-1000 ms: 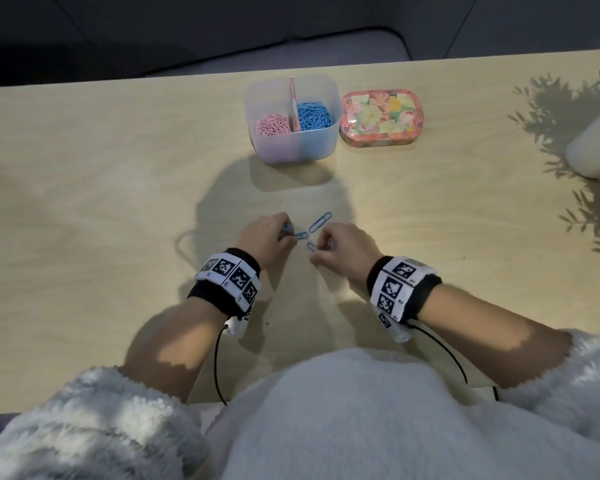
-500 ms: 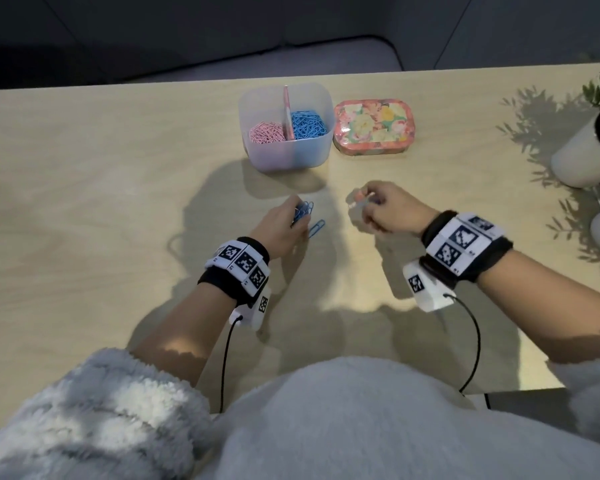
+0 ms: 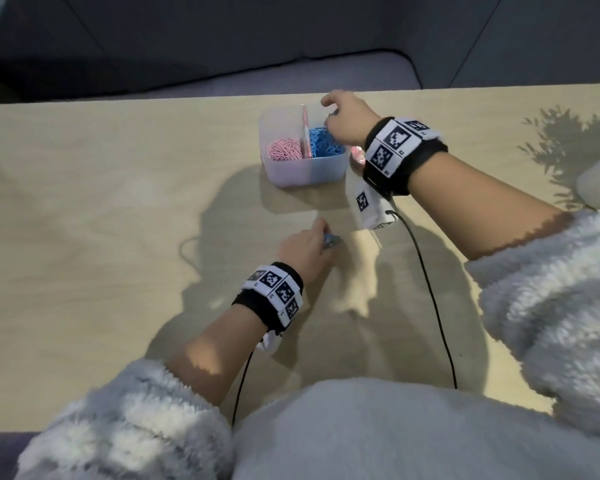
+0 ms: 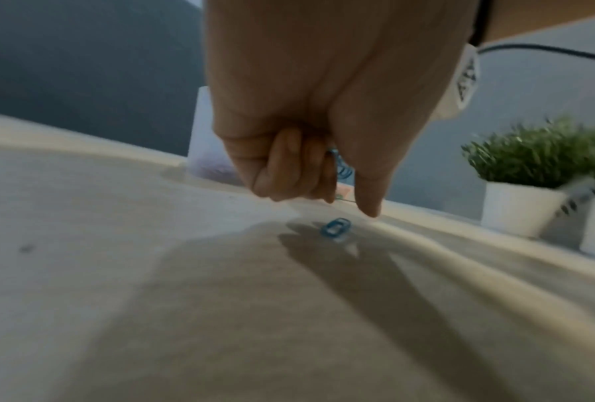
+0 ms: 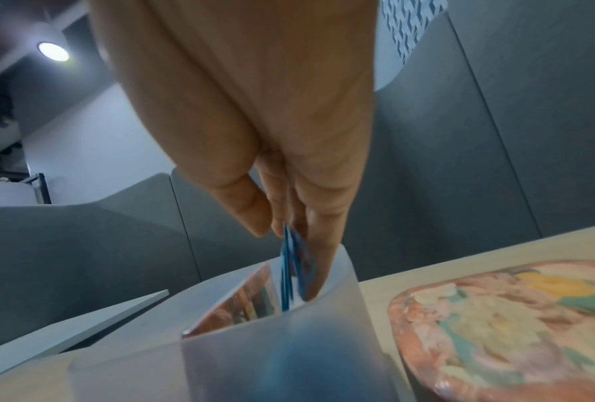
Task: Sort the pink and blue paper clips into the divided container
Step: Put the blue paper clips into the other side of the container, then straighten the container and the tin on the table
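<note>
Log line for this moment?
right hand: blue clips over blue compartment | left hand: holding blue clips | loose clip on table

No readable text, brand, number. Only black-and-white square code markers on left wristband (image 3: 274, 289), right wristband (image 3: 397, 147) and white camera unit (image 3: 369, 206) under right wrist; tiny print beside them illegible.

Office lounge, wooden table (image 3: 84, 237), grey upholstered seating (image 5: 495, 136), potted plants (image 4: 530, 174)
</note>
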The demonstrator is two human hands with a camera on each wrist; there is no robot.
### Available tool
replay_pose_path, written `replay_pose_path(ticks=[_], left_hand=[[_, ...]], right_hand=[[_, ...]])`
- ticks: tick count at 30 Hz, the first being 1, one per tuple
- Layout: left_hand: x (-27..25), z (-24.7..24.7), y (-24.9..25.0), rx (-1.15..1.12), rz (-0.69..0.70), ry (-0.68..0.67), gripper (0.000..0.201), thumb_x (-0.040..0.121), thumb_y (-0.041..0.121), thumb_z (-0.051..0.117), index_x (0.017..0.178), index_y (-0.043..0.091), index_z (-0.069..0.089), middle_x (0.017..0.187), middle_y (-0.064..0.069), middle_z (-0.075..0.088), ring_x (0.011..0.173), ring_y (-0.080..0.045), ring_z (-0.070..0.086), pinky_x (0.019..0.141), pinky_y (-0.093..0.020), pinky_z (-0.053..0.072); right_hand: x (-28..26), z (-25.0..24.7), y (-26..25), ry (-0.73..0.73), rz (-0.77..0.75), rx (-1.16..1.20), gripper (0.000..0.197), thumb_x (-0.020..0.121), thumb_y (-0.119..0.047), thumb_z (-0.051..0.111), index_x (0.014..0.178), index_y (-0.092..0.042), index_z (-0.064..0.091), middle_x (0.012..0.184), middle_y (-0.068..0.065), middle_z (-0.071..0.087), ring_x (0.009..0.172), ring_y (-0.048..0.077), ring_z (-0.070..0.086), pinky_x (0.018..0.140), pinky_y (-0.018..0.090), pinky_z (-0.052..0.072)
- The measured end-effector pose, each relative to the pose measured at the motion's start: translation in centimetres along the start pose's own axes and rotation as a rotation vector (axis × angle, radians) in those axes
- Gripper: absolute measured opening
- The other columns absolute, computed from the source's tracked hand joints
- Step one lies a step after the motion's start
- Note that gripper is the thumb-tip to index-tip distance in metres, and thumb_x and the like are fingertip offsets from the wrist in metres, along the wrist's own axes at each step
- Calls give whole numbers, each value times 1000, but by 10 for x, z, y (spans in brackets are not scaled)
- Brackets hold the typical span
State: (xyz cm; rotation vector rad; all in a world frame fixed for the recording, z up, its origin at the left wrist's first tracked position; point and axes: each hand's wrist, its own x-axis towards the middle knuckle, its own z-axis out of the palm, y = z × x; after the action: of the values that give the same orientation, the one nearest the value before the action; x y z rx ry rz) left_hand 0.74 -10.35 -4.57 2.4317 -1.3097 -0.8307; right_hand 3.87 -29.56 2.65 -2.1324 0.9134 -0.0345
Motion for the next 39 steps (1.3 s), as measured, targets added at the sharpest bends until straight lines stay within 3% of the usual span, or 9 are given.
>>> replay_pose_path(ticks=[6,10,15,19,23,27,31,36,39], left_hand=[[9,-1,-1,111,19,-45,26,92,28,48,102,5,50,103,-19,64,92,-36,60,66,-33,35],[12,-9,-1,24,-8,-159,19,92,27,48,88,9,47,102,-20,62,92,-35,58,69,-33,36],[27,-58,31,-154,59,160,16,93,22,47,90,6,48,84,-15,57,80,-30,55,66,-30,32],[66,-103,50,-98,25,370,22,92,16,44,108,1,49,100,-13,59,88,-27,53,68,-26,29],[98,-115,54,-41,-105,327,30,89,16,48,114,0,47,122,-20,55,110,-38,54,88,-38,43],[109,-119,60,7,-116,234,46,91,34,49,124,2,44,129,-19,50,117,-34,51,94,-36,42],[107,-119,59,-110,-70,172,43,95,25,36,132,3,40,137,-19,46,126,-31,44,103,-35,36],[94,-118,18,-199,-61,556,37,90,7,41,126,9,50,134,-9,51,121,-26,46,103,-31,33],[80,-109,-20,-145,-234,571,47,94,16,40,139,7,32,144,-12,40,126,-33,42,103,-40,35]], right_hand=[[-3,-12,19,250,-48,172,36,88,4,35,113,-4,58,120,14,60,108,23,58,97,31,47],[-10,-31,71,448,99,-10,30,86,-9,45,113,-4,57,122,14,58,116,27,53,100,35,42],[-25,-31,125,351,421,-277,65,83,-44,59,126,1,42,133,20,41,126,37,36,101,46,37],[-25,-26,135,320,469,-248,70,82,-51,59,125,1,43,131,20,42,125,37,37,100,46,37],[-17,-28,136,321,503,-166,71,78,-49,65,122,1,45,130,21,44,124,37,40,102,41,36],[-17,-28,137,308,548,-73,64,74,-49,70,114,-1,54,131,18,43,122,36,42,102,43,39],[-23,-28,135,364,533,28,60,73,-43,73,111,-2,53,130,16,44,121,34,44,101,44,41],[-36,-32,135,426,457,363,66,72,-20,77,123,-3,38,123,14,55,105,25,58,88,31,51],[-52,-35,135,376,463,559,69,77,-5,70,129,-10,26,118,12,51,82,20,60,52,18,54]])
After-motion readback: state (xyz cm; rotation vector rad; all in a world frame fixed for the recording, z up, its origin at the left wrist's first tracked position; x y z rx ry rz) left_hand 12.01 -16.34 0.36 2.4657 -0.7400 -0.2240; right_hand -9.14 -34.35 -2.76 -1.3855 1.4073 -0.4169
